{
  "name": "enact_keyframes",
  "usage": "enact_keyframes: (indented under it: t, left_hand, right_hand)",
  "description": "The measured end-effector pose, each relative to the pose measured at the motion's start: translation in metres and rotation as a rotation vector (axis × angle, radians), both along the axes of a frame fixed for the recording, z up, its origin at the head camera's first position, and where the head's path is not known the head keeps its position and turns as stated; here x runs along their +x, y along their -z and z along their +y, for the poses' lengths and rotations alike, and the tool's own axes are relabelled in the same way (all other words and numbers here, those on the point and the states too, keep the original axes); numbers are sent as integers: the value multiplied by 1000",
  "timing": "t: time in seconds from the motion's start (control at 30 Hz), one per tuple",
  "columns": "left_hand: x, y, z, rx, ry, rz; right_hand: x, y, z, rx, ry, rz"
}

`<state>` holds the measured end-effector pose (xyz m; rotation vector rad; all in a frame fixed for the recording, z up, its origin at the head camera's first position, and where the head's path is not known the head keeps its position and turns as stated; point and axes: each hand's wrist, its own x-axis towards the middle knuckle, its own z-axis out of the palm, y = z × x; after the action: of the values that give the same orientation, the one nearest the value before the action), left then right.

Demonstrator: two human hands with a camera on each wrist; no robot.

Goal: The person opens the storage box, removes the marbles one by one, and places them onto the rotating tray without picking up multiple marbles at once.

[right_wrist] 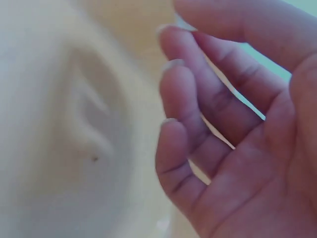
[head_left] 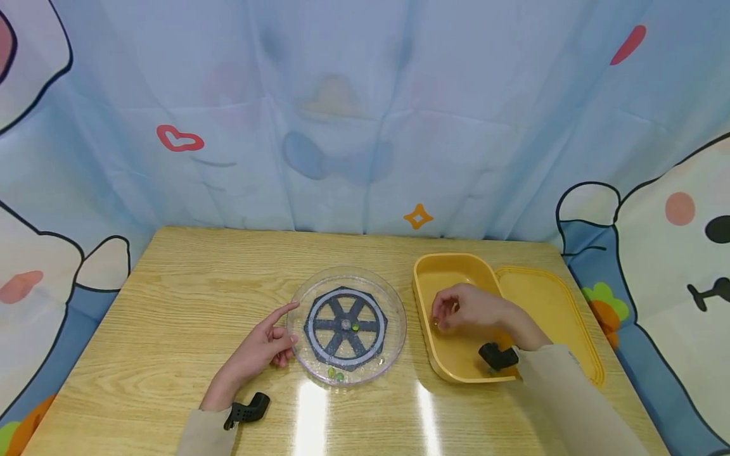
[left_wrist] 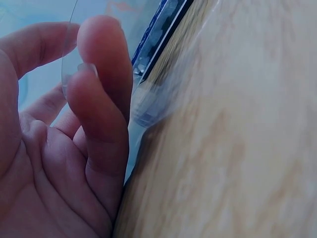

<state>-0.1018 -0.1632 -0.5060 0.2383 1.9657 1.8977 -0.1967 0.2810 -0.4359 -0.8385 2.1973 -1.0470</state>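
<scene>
A clear round dish (head_left: 393, 354) with a dark six-spoked wheel pattern (head_left: 323, 324) showing at its middle stands on the table. One green glass marble (head_left: 356, 327) lies near the hub, and two more green marbles (head_left: 336, 375) sit close to the near rim. My left hand (head_left: 256, 347) touches the dish's left rim with index finger and thumb spread apart; the left wrist view shows the clear edge by its fingertips. Over the yellow box (head_left: 421, 297), my right hand (head_left: 470, 308) has curled fingers and pinches a small shiny marble (head_left: 436, 322), mostly hidden by the fingertips.
A yellow lid (head_left: 547, 304) lies right of the box, partly under the right forearm. Behind the wooden table (head_left: 188, 285) hangs a blue cartoon curtain (head_left: 353, 95). Bright reflections (head_left: 310, 411) streak the table's near part.
</scene>
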Motion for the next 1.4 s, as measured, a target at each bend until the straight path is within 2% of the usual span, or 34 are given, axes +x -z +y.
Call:
enact_keyframes:
  t: [0.13,0.33,0.47,0.7,0.93,1.4]
  left_hand:
    - [0,-1,0,-3,1,2]
    - [-1,1,0,-1,9,14]
    - [-1,2,0,5,9,17]
    - [0,2,0,3,1,17]
    - [0,1,-1,-4,4,16]
    - [1,1,0,-10,-3,21]
  right_hand:
    - [2,-8,-1,-79,62,19]
    - [12,-23,-15,-135,235,64]
    - [19,-30,-29,-177,291,100]
    - [24,-21,-54,-209,256,56]
    - [25,-13,-67,-140,210,21]
    - [28,-10,-77,-73,142,150]
